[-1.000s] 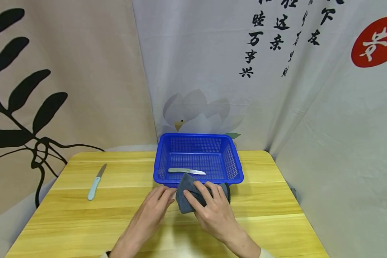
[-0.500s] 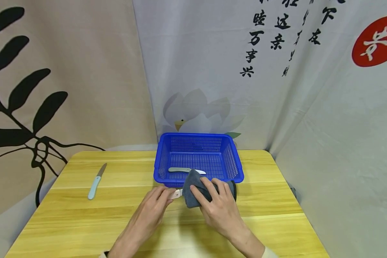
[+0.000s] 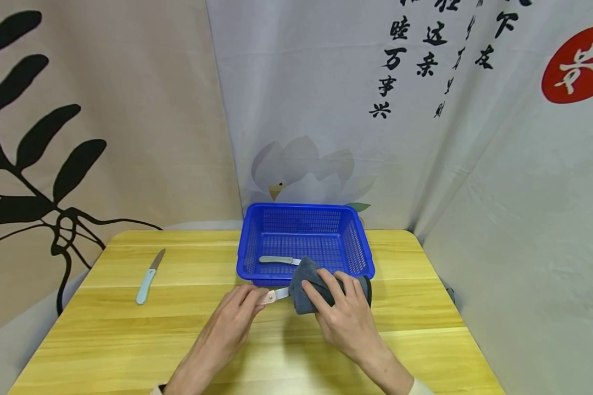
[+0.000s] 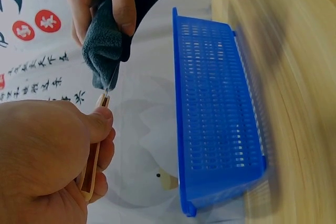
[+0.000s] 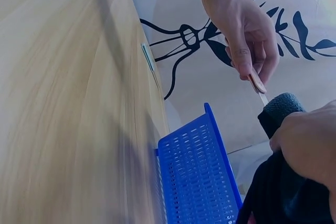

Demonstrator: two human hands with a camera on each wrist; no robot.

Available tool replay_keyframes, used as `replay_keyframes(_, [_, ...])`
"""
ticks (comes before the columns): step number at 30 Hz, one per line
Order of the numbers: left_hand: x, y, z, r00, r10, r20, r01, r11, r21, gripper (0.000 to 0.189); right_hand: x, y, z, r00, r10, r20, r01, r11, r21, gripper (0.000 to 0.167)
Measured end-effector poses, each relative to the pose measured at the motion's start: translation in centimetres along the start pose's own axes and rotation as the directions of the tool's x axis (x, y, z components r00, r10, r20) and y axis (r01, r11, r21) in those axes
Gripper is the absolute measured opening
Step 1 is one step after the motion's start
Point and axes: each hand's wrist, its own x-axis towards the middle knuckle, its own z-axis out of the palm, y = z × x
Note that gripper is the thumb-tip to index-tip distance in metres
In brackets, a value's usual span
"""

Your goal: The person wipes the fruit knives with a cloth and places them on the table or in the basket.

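My left hand (image 3: 233, 317) grips a folding knife (image 4: 90, 169) by its pale pinkish handle, its blade pointing right. A dark grey-blue cloth (image 3: 306, 291) is folded over the outer part of that blade, hiding the tip. The cloth is pinched in my right hand (image 3: 343, 315), thumb on one side and fingers on the other. Both hands are above the table, in front of the blue basket (image 3: 242, 247). In the basket lies a second folding knife (image 3: 275, 259) with a grey-green handle, its blade partly covered by the cloth in the head view.
A third knife (image 3: 147, 285) with a light blue handle lies on the left of the wooden table (image 3: 197, 263), blade pointing away. Printed curtains (image 3: 306, 82) hang close behind and to the right of the table.
My right hand and the cloth have slid right along the blade, away from my left hand. More of the handle and part of the blade now show. The left hand has stayed nearly still.
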Motion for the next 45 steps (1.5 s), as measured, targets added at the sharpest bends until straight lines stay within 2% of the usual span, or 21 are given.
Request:
replay_keyframes(5, [-0.1,-0.1,0.1,1.0,0.012,-0.018,-0.012,1.0,0.003,0.02,-0.3,0.5,0.0,1.0,0.009,0.007,-0.009,1.0,-0.005,0.045])
replay_keyframes(10, [-0.2,-0.4,0.1,0.999,0.01,-0.035,-0.01,1.0,0.011,0.023,-0.5,1.0,-0.3,0.999,0.036,0.031,-0.036,0.999,-0.012,0.047])
replay_keyframes(15, [-0.1,-0.7,0.0,0.999,-0.005,-0.034,0.005,1.0,0.012,0.023,-0.5,1.4,-0.5,0.999,0.049,0.013,-0.049,0.999,-0.013,0.045])
replay_keyframes(19, [-0.1,-0.8,0.0,0.999,-0.002,-0.038,0.002,1.0,0.012,0.025,-0.3,0.9,-0.5,0.999,0.03,-0.028,-0.03,1.0,0.0,0.047])
replay_keyframes(24, [-0.1,-0.5,0.2,1.0,0.005,-0.031,-0.004,1.0,0.01,0.03,0.0,-0.4,-0.3,0.997,-0.04,-0.061,0.041,0.999,0.019,0.04])
replay_keyframes(29, [0.0,-0.1,0.3,1.0,-0.001,-0.012,0.002,1.0,0.005,0.034,0.5,-1.6,0.0,0.995,-0.082,-0.057,0.084,0.996,0.028,0.066])
replay_keyframes(32, [0.1,0.0,0.3,1.0,-0.007,-0.007,0.007,1.0,0.004,0.034,0.7,-2.0,0.1,0.994,-0.093,-0.051,0.094,0.995,0.024,0.072])
replay_keyframes(37, [0.2,-0.1,0.3,1.0,-0.005,-0.005,0.005,1.0,0.003,0.031,0.8,-2.2,0.3,0.996,-0.086,-0.038,0.087,0.996,0.021,0.067])
replay_keyframes(45, [0.1,-0.3,0.3,1.0,0.001,-0.007,-0.001,1.0,-0.002,0.033,0.6,-1.7,0.3,0.999,-0.028,0.027,0.028,1.0,0.005,0.046])
